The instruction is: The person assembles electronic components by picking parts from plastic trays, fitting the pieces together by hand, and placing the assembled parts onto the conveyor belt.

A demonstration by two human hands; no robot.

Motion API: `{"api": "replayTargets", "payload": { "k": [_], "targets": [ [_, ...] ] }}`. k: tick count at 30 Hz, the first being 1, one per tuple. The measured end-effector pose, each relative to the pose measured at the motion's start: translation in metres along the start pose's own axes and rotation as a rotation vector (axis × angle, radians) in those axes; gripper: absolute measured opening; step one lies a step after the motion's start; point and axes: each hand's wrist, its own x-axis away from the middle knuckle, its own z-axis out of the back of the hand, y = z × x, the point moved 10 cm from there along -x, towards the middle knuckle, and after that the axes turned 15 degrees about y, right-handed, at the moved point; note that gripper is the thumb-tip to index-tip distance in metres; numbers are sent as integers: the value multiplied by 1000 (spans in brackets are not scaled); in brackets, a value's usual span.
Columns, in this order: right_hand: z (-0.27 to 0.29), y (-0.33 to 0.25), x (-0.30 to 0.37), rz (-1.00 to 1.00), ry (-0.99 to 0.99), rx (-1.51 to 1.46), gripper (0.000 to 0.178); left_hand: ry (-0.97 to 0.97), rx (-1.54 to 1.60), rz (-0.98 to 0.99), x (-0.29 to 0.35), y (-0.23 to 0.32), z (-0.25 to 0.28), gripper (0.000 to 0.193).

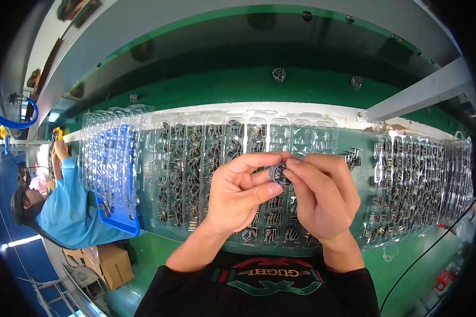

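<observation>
The fingers of the left hand [235,195] and the right hand [327,198] are closed together on a small round component [279,175], the left thumb lying along its near edge. It looks short and drum-like, with a greyish side and a darker face bearing pale marks. It is held above a clear tray [302,138] of similar dark parts [177,177] on the green worktop [356,138]. A blue tray [122,224] lies farther left.

Room over green belt [322,89] ahead (scattered parts [278,74]), grey brace [423,91] obstructing far right, clear tray [303,133] beneath
</observation>
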Motion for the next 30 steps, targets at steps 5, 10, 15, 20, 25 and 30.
{"api": "replayTargets", "payload": {
  "k": [5,10,15,20,25,30],
  "targets": [
    [0,-1,5,79,12,60,29,128,-10,-58,0,2,3,43],
    [-12,16,5,-35,-97,15,30,251,-232,-16,-15,17,10,34],
    [-10,78,8,-447,-271,-33,24,215,-487,-130,-64,51,12,25],
    [-35,71,30,-111,-485,203,17,357,-1216,-373,-141,83,58,25],
    [-53,47,42,-35,-720,262,9,468,-1550,-475,-193,88,122,21],
    [-44,63,45,-100,-748,259,8,387,-1538,-350,-214,64,133,19]
  ]
}}
